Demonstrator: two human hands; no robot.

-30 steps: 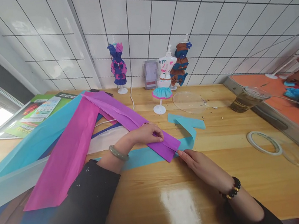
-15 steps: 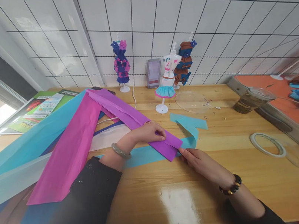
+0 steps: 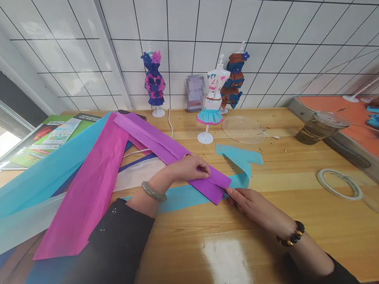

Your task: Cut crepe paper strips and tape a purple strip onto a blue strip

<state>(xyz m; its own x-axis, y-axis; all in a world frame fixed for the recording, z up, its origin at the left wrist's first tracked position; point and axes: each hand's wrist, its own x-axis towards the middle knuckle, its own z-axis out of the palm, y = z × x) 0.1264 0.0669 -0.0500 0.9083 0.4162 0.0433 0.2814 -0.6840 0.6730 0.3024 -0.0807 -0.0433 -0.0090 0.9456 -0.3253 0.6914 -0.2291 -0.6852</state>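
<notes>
In the head view we see the purple strip (image 3: 167, 148) slanting across the surface (image 3: 178, 257), its near end lying over a turquoise strip (image 3: 180, 198). A line runs lengthwise down its middle; we cannot tell whether that is a crease, a layered edge or a slit.

Our left hand (image 3: 193, 167) has thumb and fingers pinched together on the purple strip, a little short of its near end. Our right hand (image 3: 257, 204) is at the corner of that end with its fingers close together; whether they grip the strip or something small and dark there, we cannot tell.

As we judge it, the work on this strip is partly along: it lies straight and lined up, but its end is not finished. The turquoise strip lies loose with a bent end, and the pink strip (image 3: 87, 195) hangs untouched. Behind, the blue-and-pink form (image 3: 154, 81) and the brown-and-blue form (image 3: 232, 83) look fully dressed, while the white form (image 3: 216, 81) wears a turquoise skirt (image 3: 209, 116) well apart from our hands.
</notes>
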